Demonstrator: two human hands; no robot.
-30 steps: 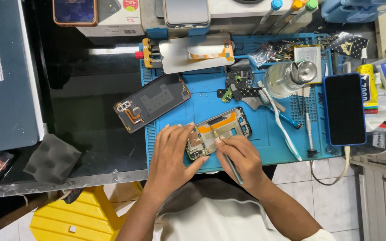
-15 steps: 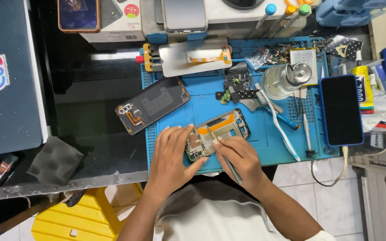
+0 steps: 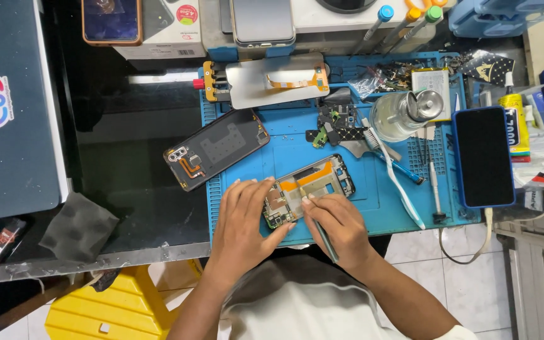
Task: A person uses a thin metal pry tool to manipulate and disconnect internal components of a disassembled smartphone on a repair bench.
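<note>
An opened phone frame (image 3: 315,186) with bare circuit boards and an orange strip lies tilted on the blue work mat (image 3: 284,141). My left hand (image 3: 244,217) presses on its lower left end, fingers spread over the board. In my right hand (image 3: 337,225) I grip a thin grey tool (image 3: 326,242), its tip touching the middle of the frame. A dark back cover (image 3: 216,148) with a camera cutout lies to the upper left, half off the mat.
A clear bottle (image 3: 404,113), a white toothbrush (image 3: 396,179), a screwdriver (image 3: 434,189), loose black parts (image 3: 338,124) and a metal plate (image 3: 275,79) lie on the mat. A blue-cased phone (image 3: 483,156) is charging at right. Grey foam (image 3: 77,226) and a yellow stool (image 3: 114,302) are at left.
Both hands stay on the phone frame with only small shifts of the fingers and tool tip. The view has drifted slightly.
</note>
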